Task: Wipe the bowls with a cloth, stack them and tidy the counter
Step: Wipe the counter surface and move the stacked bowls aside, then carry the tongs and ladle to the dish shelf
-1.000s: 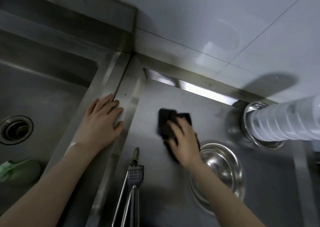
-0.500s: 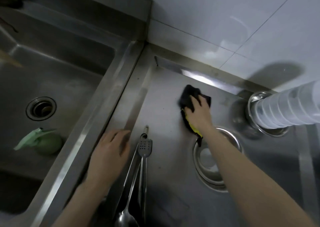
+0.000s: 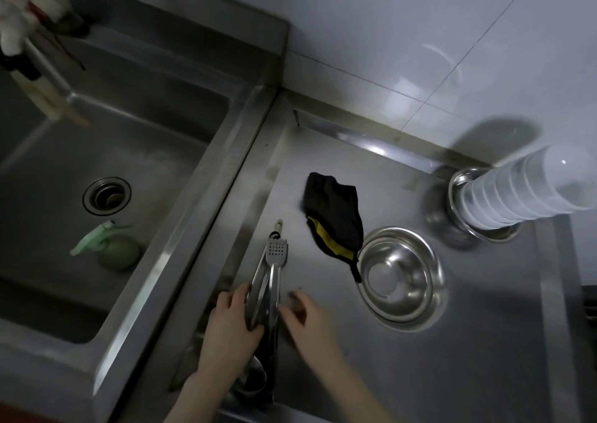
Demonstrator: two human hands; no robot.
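A black cloth with a yellow edge (image 3: 336, 219) lies loose on the steel counter (image 3: 468, 358), with no hand on it. Right beside it sits an empty steel bowl (image 3: 400, 277). At the back right, a tall stack of white bowls (image 3: 523, 193) stands in another steel bowl (image 3: 460, 180). A bundle of long metal utensils (image 3: 274, 261) lies near the counter's left edge. My left hand (image 3: 231, 325) curls round the utensil handles. From the right, my blurred right hand (image 3: 307, 319) reaches to the same handles, its fingertips at them.
The sink (image 3: 155, 151) on the left holds a green spray bottle (image 3: 113, 248) beside the drain (image 3: 106, 194). A raised steel ridge (image 3: 206, 228) divides the sink from the counter. White tiled wall (image 3: 420, 34) runs behind. Blurred objects hang at the top left.
My right hand let go of the cloth and came back to the utensils. My left hand slid from the sink ridge onto the utensil handles. The view pulled back.
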